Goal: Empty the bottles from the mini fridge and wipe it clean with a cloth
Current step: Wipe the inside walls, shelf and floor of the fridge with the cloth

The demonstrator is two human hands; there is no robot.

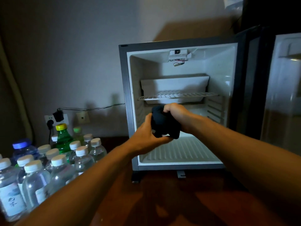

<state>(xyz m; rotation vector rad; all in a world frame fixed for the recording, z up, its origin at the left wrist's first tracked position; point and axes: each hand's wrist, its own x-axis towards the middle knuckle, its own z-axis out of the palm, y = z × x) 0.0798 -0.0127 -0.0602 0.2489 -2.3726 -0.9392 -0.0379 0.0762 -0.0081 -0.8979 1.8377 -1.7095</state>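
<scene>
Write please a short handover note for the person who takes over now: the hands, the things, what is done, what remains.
Left hand and right hand: both grip the dark cloth, bunched, in front of the open mini fridge.
Bottles: standing in a group on the wooden surface, left of the fridge.
Done: no bottle shows on the wire shelf or on the fridge floor.
Left: wipe the inside. The door stands open to the right; its shelves are only partly in view.

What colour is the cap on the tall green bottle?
Yellow: the tall green plastic bottle has a yellow cap, clearest in the head view.
</scene>
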